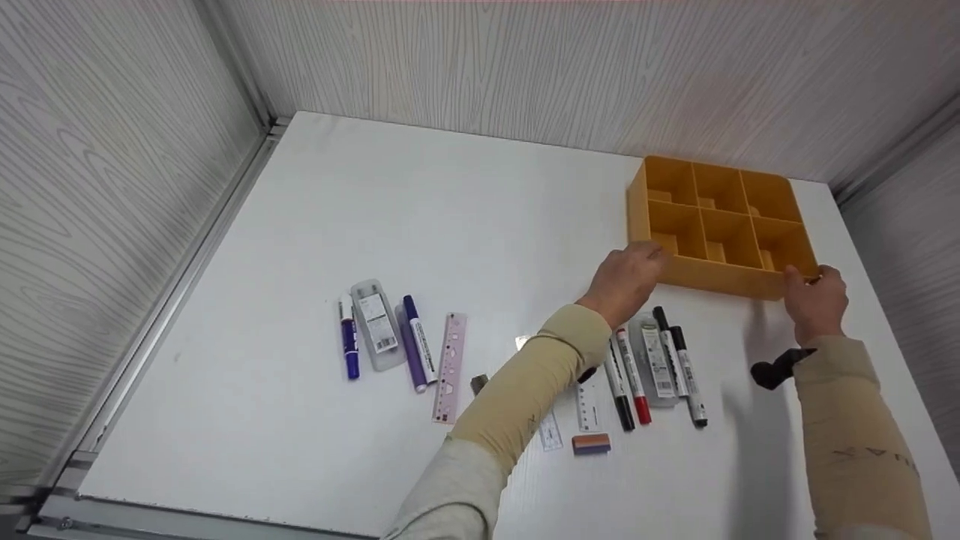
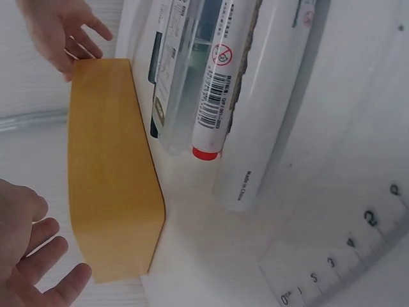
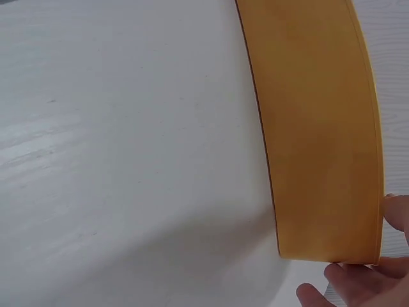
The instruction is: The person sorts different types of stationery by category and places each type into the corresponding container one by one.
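An orange organizer box (image 1: 709, 273) with two rows of three compartments stands at the back right of the white table. The right hand (image 1: 816, 304) holds its near right corner, thumb at the top rim and fingers along the side, as the right wrist view shows (image 3: 364, 275). At the near left corner is the left hand (image 1: 626, 281). In the left wrist view, the left hand's fingers (image 2: 54, 256) are loosely spread beside the box wall (image 2: 112, 173), not wrapped round it. The compartments look bare inside.
Near the left forearm lie a red-capped marker (image 1: 634, 367), a clear case (image 1: 655, 360), black markers (image 1: 688, 379), a small ruler (image 1: 587, 407) and an eraser (image 1: 591, 444). Further left are a pink ruler (image 1: 450, 367), purple-blue markers (image 1: 349, 337) and another case (image 1: 377, 322). Panels wall the table.
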`<state>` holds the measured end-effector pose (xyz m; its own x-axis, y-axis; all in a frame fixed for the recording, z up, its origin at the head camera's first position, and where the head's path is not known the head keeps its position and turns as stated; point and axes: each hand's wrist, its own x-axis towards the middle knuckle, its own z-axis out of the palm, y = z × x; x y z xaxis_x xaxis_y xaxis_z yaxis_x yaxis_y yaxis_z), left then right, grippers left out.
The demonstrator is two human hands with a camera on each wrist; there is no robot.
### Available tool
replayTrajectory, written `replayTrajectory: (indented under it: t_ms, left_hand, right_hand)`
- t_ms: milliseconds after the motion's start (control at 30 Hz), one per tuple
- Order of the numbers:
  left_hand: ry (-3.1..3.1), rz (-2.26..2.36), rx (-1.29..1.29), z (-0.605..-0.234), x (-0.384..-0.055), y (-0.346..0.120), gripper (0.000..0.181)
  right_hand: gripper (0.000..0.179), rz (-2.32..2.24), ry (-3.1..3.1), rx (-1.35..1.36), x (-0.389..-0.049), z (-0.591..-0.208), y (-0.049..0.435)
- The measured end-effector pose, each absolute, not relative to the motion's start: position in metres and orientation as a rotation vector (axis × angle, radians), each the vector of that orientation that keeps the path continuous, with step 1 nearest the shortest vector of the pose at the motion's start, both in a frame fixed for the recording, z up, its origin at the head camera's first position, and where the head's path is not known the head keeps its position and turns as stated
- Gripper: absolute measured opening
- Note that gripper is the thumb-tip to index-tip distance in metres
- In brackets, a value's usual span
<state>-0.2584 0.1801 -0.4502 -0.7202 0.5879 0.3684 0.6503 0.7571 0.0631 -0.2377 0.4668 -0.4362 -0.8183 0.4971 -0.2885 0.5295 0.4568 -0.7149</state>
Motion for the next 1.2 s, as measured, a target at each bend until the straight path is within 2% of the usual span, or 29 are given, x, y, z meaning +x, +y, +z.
replayTrajectory:
  t_ms: [267, 667, 1200]
  left_hand:
    - [-2.623, -0.139, -0.887, -0.455, -0.267, 0.200, 0.022]
    - [-2.540, 0.014, -0.744, -0.451, -0.280, 0.210, 0.031]
    - [-2.583, -0.036, -0.730, -0.444, -0.287, 0.190, 0.030]
  right_hand:
    - [0.087, -1.373, 2.537, 1.015, -0.240, -0.427, 0.468]
    - [0.086, -1.381, 2.523, 1.075, -0.241, -0.426, 0.465]
    - [0.095, -1.366, 2.489, 0.957, -0.243, -0.420, 0.454]
